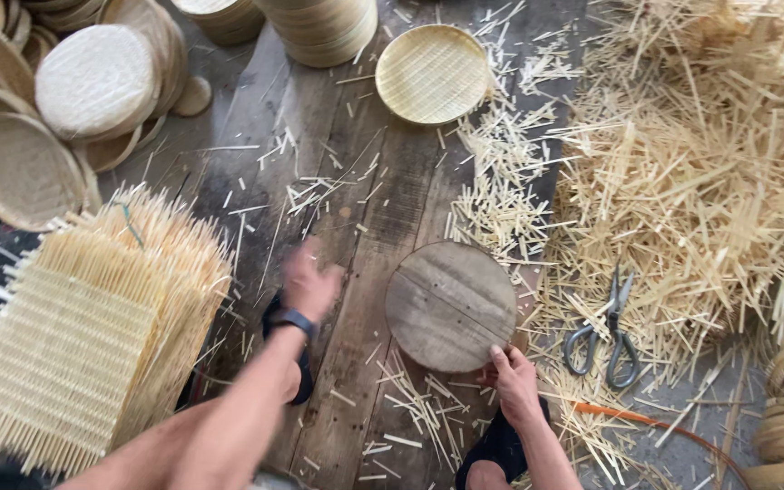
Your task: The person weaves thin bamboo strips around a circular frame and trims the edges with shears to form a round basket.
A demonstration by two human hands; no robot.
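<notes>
The right hand (517, 386) rested at the lower edge of a round, grey, weathered wooden disc (451, 306) lying flat on the dark plank floor (356, 209), its fingers (504, 361) curled loosely against the rim and touching it rather than clasping it. The left hand (308, 283) was blurred above the planks, well to the left of the disc and touching nothing; whether its fingers were spread or curled could not be told. A dark band (293, 319) circled that wrist. Just beyond the left fingers, further left, lay a stack of square woven pale bamboo mats (83, 336) with bristling stick ends. To the right of the right fingers, near but apart, lay grey metal scissors (602, 334) among a heap of pale bamboo offcuts (691, 172). Far ahead of both hands sat a shallow round woven bamboo tray (432, 73).
</notes>
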